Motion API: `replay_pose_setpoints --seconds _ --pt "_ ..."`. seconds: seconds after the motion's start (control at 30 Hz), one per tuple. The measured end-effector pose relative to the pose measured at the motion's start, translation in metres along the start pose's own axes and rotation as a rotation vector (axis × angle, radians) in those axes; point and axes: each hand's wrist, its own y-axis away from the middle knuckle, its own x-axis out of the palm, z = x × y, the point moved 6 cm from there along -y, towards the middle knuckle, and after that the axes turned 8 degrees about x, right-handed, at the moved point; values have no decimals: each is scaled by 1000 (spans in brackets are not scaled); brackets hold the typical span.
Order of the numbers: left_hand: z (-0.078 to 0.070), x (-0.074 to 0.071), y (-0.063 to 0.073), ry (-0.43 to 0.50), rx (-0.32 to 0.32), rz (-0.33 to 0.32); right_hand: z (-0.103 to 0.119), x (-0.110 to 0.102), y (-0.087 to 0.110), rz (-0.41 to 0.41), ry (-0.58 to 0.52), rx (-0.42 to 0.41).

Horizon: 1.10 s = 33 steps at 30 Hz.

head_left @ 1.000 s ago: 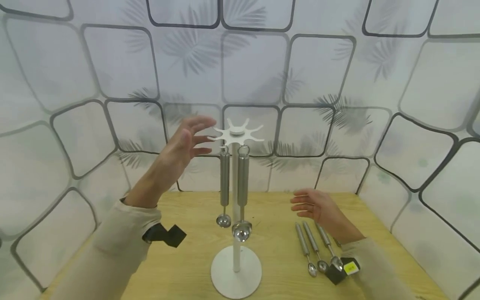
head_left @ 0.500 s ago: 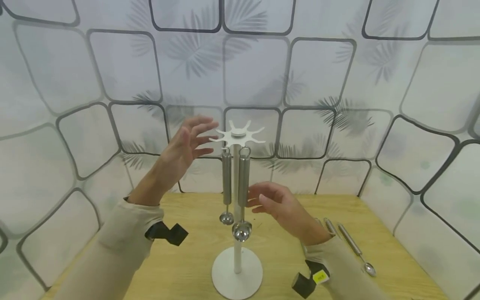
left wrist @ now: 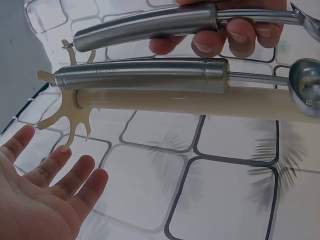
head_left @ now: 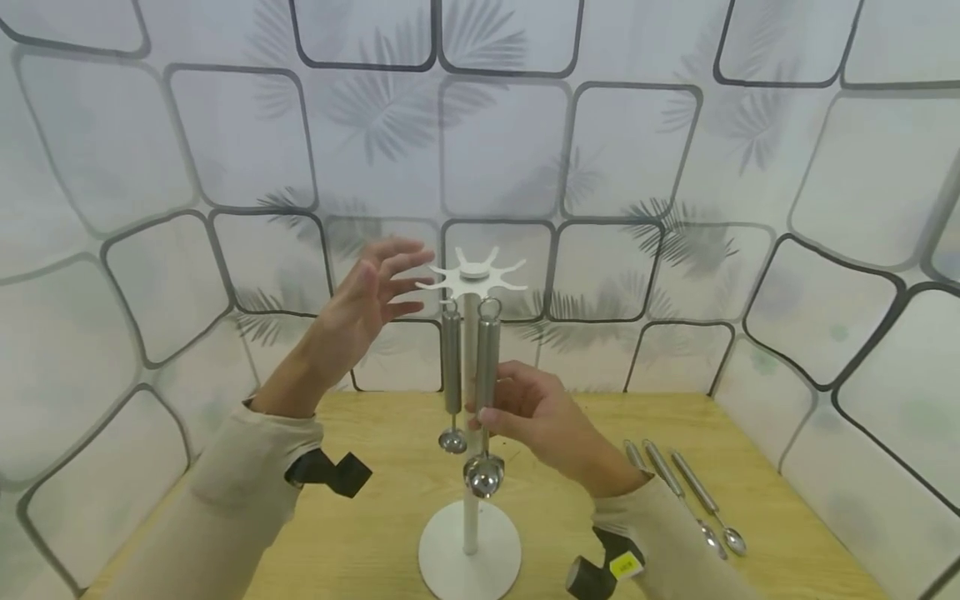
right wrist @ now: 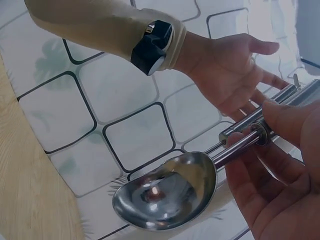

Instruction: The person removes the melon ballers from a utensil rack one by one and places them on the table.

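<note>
A white hanging stand [head_left: 472, 282] with a star-shaped hook top carries two metal scoops. Low on the handle of the front scoop [head_left: 487, 354], my right hand [head_left: 551, 425] pinches between thumb and fingers; its ring is up at a hook. In the right wrist view its polished oval bowl [right wrist: 167, 197] faces the camera. The smaller scoop [head_left: 452, 367] hangs just left, untouched. My left hand [head_left: 356, 304] is raised beside the hook top, fingers spread and holding nothing. In the left wrist view, its fingertips [left wrist: 62, 155] overlap a hook's end.
On the wooden table [head_left: 360, 533], several metal-handled utensils [head_left: 693, 483] lie to the right, partly behind my right forearm. The stand's round base [head_left: 442, 554] sits at front centre. A patterned curtain [head_left: 502, 142] encloses the back and sides.
My right hand has moved left from above the utensils on the table to the front scoop and now grips its handle. My left hand stays beside the hook top.
</note>
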Motion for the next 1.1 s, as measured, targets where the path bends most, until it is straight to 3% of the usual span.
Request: replay_pose_setpoints --seconds 0.17,0.37,0.53,0.77,0.93,1.1 --pt "2 0 -3 21 8 1 11 -4 7 -7 11 -16" --pt "5 -3 -1 28 12 -1 0 -26 22 -133 84 86" --pt "5 -2 0 29 15 -1 -40 -60 34 -227 120 212" --pt "4 -2 1 34 36 8 -110 -102 56 -326 114 493" --pt "5 -3 2 30 34 15 -154 -119 80 -367 152 663" --pt "6 -4 3 30 35 26 -185 -126 98 -409 215 757"
